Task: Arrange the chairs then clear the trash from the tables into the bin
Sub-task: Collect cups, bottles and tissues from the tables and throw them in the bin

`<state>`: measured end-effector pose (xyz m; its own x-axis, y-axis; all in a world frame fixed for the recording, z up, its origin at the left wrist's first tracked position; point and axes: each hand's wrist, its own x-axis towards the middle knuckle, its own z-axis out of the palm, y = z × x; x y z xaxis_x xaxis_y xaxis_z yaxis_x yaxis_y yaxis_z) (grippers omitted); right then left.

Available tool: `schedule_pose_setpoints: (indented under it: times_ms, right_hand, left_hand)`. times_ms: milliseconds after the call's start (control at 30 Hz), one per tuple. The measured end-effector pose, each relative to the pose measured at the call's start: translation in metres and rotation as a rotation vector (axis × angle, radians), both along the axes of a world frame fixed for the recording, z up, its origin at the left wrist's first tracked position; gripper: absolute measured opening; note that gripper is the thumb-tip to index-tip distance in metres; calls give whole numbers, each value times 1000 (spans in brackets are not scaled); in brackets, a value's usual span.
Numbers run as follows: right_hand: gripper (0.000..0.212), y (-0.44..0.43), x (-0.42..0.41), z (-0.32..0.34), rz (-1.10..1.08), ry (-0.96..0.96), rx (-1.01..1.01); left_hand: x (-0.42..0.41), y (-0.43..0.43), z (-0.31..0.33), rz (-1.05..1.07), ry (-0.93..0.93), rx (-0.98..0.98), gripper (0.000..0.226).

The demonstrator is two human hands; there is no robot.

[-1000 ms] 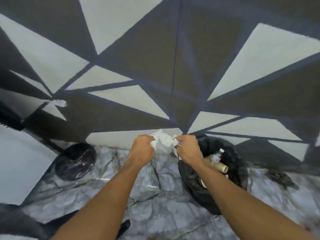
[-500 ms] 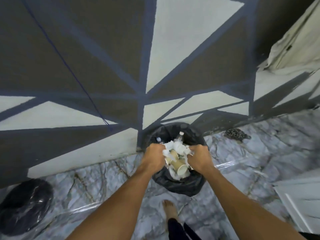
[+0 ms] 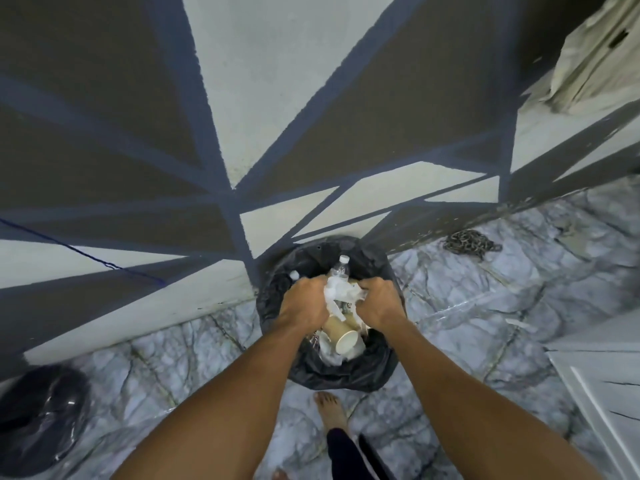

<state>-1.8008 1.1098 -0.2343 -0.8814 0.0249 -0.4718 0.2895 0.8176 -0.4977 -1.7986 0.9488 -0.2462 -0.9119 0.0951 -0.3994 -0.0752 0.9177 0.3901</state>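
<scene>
Crumpled white tissue-paper wad (image 3: 341,295), judged light, soft and best taken bunched, is pinched between curled left hand (image 3: 304,303) and right hand (image 3: 379,301), over black bag-lined bin (image 3: 346,379) beneath them.

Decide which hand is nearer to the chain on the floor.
Right. The right hand holds the crumpled paper over the bin, with the chain beyond it to the right; the left hand holds the paper's other side, farther from the chain.
</scene>
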Motion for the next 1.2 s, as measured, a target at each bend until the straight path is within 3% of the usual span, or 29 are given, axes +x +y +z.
schedule_pose_setpoints:
  times_ms: [100,300,467,600,733,933,1067,1200]
  right_hand:
    - [37,3,-19,-6,36,-13,-10]
    - [52,10,-36,-18,30,-16,-55]
    - [39,16,-34,-18,7,-23,-67]
    - [36,10,-24,-21,35,-45,-50]
    - [35,-21,-4,-16,173,-33,-87]
    - [32,-106,23,19,425,53,-145]
    - [38,-187,62,59,655,137,-173]
    - [39,-269,137,103,882,228,-234]
  left_hand:
    - [-18,3,-9,-5,20,-3,30]
    - [-31,6,-13,-4,85,46,40]
    - [-25,0,-11,40,81,66,48]
    - [-6,-11,0,101,65,64,32]
    - [22,-36,2,179,38,83,24]
    - [81,-90,47,330,140,129,30]
    - [150,-151,85,521,232,17,50]
    - [249,-215,121,706,324,-77,53]
